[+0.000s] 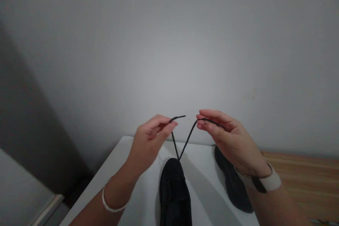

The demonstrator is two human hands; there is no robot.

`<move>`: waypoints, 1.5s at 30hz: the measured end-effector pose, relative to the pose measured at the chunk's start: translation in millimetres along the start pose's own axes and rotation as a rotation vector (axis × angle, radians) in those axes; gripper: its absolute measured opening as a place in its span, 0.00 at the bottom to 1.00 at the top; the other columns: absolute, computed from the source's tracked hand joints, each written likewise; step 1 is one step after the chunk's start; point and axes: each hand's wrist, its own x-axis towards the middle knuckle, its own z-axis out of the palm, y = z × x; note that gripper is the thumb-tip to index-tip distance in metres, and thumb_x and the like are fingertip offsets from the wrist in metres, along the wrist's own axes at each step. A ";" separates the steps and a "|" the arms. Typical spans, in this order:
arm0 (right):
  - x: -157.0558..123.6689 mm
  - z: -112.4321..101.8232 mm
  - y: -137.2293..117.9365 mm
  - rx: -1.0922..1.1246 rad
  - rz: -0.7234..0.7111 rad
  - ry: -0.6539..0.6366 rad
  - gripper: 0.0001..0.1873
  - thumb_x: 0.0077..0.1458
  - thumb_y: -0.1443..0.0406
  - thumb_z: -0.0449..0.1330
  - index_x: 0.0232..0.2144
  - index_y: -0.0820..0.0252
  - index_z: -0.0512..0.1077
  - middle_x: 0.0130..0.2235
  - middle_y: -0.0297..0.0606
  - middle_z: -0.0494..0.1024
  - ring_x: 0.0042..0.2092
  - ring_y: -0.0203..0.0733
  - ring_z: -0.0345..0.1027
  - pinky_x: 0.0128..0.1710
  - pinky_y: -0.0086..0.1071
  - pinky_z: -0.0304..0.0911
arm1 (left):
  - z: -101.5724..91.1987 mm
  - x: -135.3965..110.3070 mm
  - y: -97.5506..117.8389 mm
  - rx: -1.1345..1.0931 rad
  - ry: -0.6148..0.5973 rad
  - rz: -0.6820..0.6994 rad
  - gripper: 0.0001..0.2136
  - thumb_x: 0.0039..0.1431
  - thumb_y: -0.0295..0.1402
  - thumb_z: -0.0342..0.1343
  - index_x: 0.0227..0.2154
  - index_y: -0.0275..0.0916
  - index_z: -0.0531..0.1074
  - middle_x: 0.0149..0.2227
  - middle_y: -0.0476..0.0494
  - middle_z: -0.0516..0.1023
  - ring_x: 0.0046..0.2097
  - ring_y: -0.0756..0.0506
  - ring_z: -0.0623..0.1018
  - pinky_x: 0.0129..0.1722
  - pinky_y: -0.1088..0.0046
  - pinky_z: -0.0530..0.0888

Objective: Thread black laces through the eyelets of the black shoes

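Note:
A black shoelace rises in a V from behind the toe of a black shoe on a white surface. One end of the lace is pinched between thumb and finger of my left hand, its tip poking out to the right. My right hand pinches the other strand, which runs back across the fingers toward the palm. Both hands are raised above the shoe, a short gap apart. Where the lace meets the shoe is hidden behind the toe.
Partly behind my right wrist, a second black shoe lies on the white tabletop. A grey-white wall stands close behind. Wood-grain surface borders the right side, and a dark gap lies to the left.

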 end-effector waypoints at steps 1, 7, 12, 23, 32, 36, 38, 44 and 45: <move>-0.1 -9.1 5.9 0.036 0.001 0.049 0.10 0.52 0.63 0.71 0.39 0.52 0.81 0.41 0.34 0.84 0.41 0.33 0.78 0.48 0.27 0.73 | -9.3 2.2 -11.6 -0.091 0.068 -0.061 0.06 0.58 0.35 0.63 0.32 0.38 0.80 0.31 0.48 0.80 0.35 0.49 0.77 0.37 0.73 0.73; -15.8 -84.0 59.4 0.215 0.127 0.399 0.19 0.45 0.64 0.76 0.42 0.56 0.81 0.39 0.33 0.85 0.38 0.29 0.78 0.44 0.15 0.72 | -79.0 -1.9 -91.9 -0.386 0.440 -0.308 0.09 0.52 0.33 0.67 0.35 0.34 0.80 0.35 0.45 0.83 0.39 0.48 0.81 0.46 0.70 0.77; -48.4 -118.4 105.7 0.319 0.177 0.600 0.23 0.40 0.66 0.78 0.41 0.57 0.80 0.42 0.34 0.84 0.41 0.31 0.79 0.48 0.17 0.72 | -120.6 -30.9 -142.8 -0.412 0.619 -0.400 0.06 0.50 0.25 0.63 0.33 0.35 0.79 0.31 0.46 0.81 0.32 0.51 0.79 0.36 0.76 0.78; -93.1 -109.5 146.9 0.436 0.356 0.730 0.24 0.35 0.64 0.80 0.37 0.57 0.79 0.44 0.37 0.82 0.43 0.35 0.78 0.46 0.20 0.74 | -92.4 -94.4 -147.4 -0.036 0.323 -0.463 0.11 0.55 0.37 0.65 0.40 0.40 0.74 0.25 0.52 0.79 0.24 0.52 0.69 0.25 0.80 0.66; -111.2 -88.3 172.3 0.181 0.402 0.480 0.15 0.45 0.55 0.74 0.32 0.56 0.78 0.28 0.29 0.73 0.28 0.31 0.63 0.29 0.22 0.65 | -38.9 -138.9 -144.3 0.606 -0.429 -0.107 0.05 0.66 0.29 0.54 0.35 0.43 0.74 0.32 0.49 0.81 0.35 0.46 0.78 0.38 0.72 0.73; -117.7 -83.7 177.6 -0.120 0.378 0.321 0.15 0.53 0.51 0.68 0.31 0.56 0.77 0.25 0.29 0.69 0.28 0.34 0.62 0.30 0.25 0.61 | -32.8 -138.0 -145.4 0.646 -0.395 -0.035 0.05 0.66 0.29 0.54 0.34 0.42 0.73 0.31 0.49 0.80 0.34 0.46 0.77 0.35 0.73 0.74; -119.7 -82.2 179.0 -0.207 0.386 0.257 0.16 0.54 0.50 0.67 0.35 0.55 0.78 0.27 0.31 0.73 0.29 0.36 0.64 0.31 0.28 0.61 | -31.4 -135.6 -143.9 0.658 -0.374 -0.012 0.05 0.67 0.29 0.54 0.34 0.42 0.72 0.31 0.49 0.81 0.33 0.46 0.77 0.39 0.71 0.75; -122.2 -73.2 181.6 -0.287 0.438 0.153 0.19 0.53 0.48 0.66 0.35 0.57 0.80 0.29 0.35 0.75 0.28 0.38 0.66 0.32 0.33 0.62 | -27.2 -134.3 -144.2 0.680 -0.407 0.013 0.05 0.65 0.27 0.55 0.33 0.41 0.72 0.30 0.49 0.80 0.33 0.46 0.76 0.35 0.72 0.73; -122.4 -70.6 182.5 -0.288 0.440 0.149 0.20 0.52 0.48 0.66 0.34 0.57 0.80 0.27 0.34 0.74 0.27 0.38 0.66 0.31 0.32 0.62 | -26.3 -134.8 -145.2 0.679 -0.415 0.012 0.05 0.65 0.26 0.55 0.33 0.41 0.72 0.30 0.49 0.80 0.34 0.46 0.76 0.35 0.72 0.73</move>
